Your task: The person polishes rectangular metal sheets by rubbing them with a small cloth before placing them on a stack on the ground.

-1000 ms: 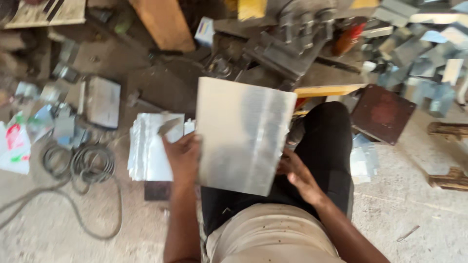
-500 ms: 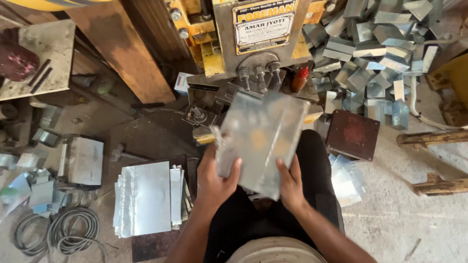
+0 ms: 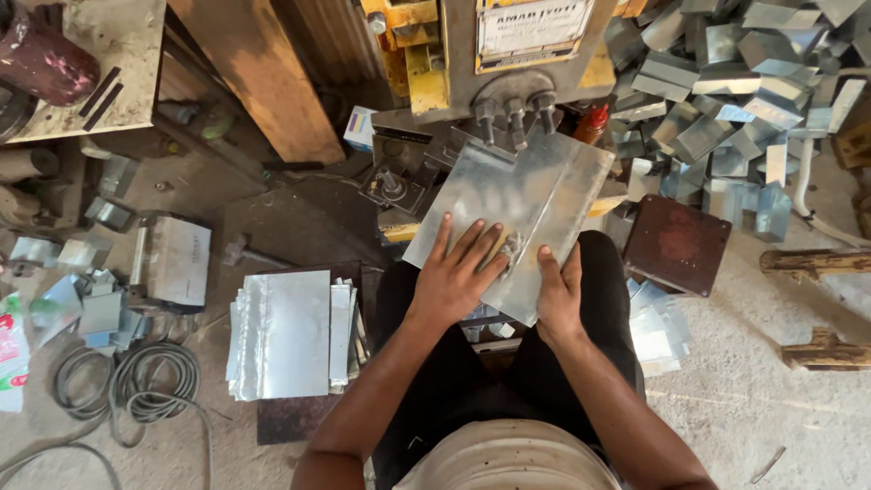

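Both hands on one metal sheet (image 3: 517, 204) — my left hand (image 3: 458, 272) lies flat on it, fingers spread, my right hand (image 3: 558, 290) has its grip closed on the near edge. Its far edge sits under the press (image 3: 508, 63); positioning, I judge — next calls for squaring it.

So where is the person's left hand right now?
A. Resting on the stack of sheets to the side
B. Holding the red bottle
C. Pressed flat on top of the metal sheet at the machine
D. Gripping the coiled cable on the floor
C: the left hand lies spread flat on the metal sheet, while the right hand holds the sheet's near edge; the stack of sheets lies untouched beside the person.
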